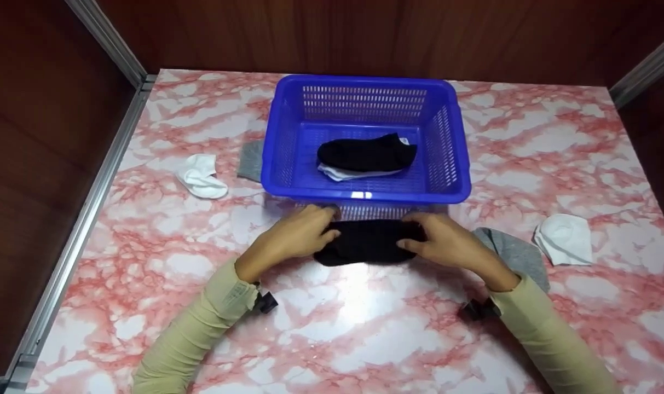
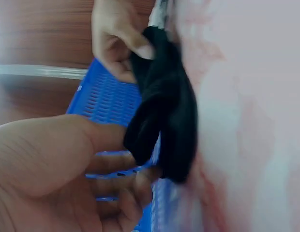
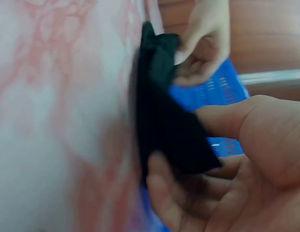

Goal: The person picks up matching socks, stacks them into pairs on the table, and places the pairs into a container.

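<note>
Between both hands a black sock point(image 1: 367, 241) is stretched sideways, just in front of the blue basket's near wall. My left hand point(image 1: 301, 232) pinches its left end between thumb and fingers. At the other end, my right hand point(image 1: 444, 241) pinches the fabric the same way. The left wrist view shows the sock point(image 2: 164, 106) hanging in folds, with both thumbs on it. In the right wrist view, a loose flap of the sock point(image 3: 174, 130) spreads by the right fingers. Inside the blue basket point(image 1: 364, 195) lie a black sock point(image 1: 364, 153) and a white sock point(image 1: 353, 174) beneath it.
A white sock point(image 1: 201, 176) lies at the left, and a grey sock point(image 1: 250, 160) is partly hidden by the basket. To the right are another grey sock point(image 1: 515, 254), partly under the right forearm, and a white sock point(image 1: 564, 239). Wooden panels point(image 1: 364, 38) border the marbled table point(image 1: 332, 339).
</note>
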A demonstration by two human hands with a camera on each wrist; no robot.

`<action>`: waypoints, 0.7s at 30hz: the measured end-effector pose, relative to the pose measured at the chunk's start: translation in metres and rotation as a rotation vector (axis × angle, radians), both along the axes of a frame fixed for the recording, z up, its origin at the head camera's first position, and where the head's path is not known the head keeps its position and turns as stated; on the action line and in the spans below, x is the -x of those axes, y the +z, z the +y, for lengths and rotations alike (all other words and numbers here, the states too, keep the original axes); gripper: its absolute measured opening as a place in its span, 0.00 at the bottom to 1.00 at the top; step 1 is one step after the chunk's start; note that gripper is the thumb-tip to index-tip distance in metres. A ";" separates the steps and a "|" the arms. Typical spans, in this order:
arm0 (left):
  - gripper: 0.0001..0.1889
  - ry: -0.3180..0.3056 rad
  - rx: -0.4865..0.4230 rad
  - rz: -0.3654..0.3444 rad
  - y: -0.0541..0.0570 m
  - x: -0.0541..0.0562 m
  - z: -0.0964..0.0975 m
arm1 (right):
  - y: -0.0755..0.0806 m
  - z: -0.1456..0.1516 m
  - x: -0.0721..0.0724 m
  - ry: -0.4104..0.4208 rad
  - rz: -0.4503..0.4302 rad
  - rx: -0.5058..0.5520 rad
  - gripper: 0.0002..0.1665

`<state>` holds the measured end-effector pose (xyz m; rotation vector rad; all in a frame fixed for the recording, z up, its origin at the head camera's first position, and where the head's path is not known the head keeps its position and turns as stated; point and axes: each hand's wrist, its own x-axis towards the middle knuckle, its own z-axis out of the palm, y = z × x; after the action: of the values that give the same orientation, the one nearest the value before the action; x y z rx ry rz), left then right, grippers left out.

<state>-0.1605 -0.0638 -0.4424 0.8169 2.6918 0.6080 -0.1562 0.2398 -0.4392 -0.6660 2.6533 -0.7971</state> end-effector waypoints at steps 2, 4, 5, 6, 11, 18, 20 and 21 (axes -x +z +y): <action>0.18 0.017 0.034 0.072 0.001 -0.005 0.002 | 0.007 0.002 -0.003 -0.001 0.049 -0.042 0.24; 0.19 0.019 0.062 0.162 0.005 -0.011 0.004 | 0.015 0.005 -0.006 0.001 0.095 -0.077 0.25; 0.18 0.011 0.066 0.206 0.006 -0.013 0.006 | 0.019 0.006 -0.008 0.006 0.116 -0.091 0.26; 0.17 -0.006 0.066 0.244 0.008 -0.016 0.008 | 0.021 0.007 -0.010 0.014 0.138 -0.104 0.26; 0.11 -0.129 0.011 0.293 0.010 -0.024 0.017 | 0.023 0.002 -0.015 0.104 0.239 -0.099 0.22; 0.24 -0.182 0.074 0.232 -0.008 -0.025 0.027 | 0.003 -0.005 -0.014 0.265 0.281 -0.171 0.24; 0.28 -0.166 0.118 0.235 -0.012 -0.026 0.028 | 0.000 -0.005 -0.012 0.290 0.258 -0.175 0.22; 0.30 -0.157 0.136 0.242 -0.013 -0.026 0.029 | 0.000 -0.004 -0.011 0.298 0.249 -0.174 0.20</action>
<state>-0.1342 -0.0348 -0.4557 1.1136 2.8065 0.3030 -0.1453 0.2360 -0.4396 -1.1424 2.7009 -0.4196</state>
